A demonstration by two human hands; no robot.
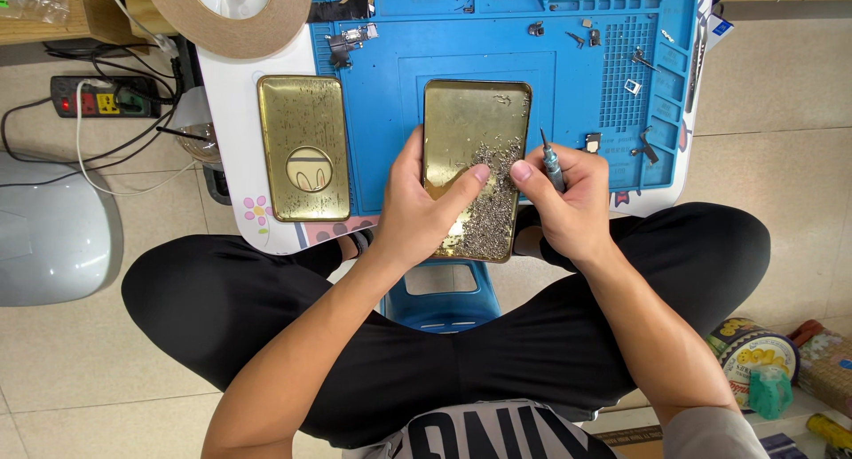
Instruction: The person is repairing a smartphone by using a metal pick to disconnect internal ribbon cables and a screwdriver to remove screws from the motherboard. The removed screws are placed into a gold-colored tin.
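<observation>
The gold tin (pixel 475 113) lies open on the near edge of the blue mat (pixel 373 59), over the person's lap, its lower half heaped with tiny grey screws (pixel 493 210) and its upper half nearly bare. The left hand (pixel 417 210) steadies the tin's left side, forefinger stretched out into the heap, the other fingers curled under the rim. The right hand (pixel 568 201) meets it from the other side, forefinger tip on the screws, while its remaining fingers are clenched round a slim screwdriver (pixel 550 162) that points up and away. Picking here goes best with light fingertip pressure, sliding one screw clear of the heap onto bare metal before lifting, and keeping the tin flat. Just left lies the tin's lid (pixel 304 148), empty. Small parts sit loose in the mat's top compartments.
</observation>
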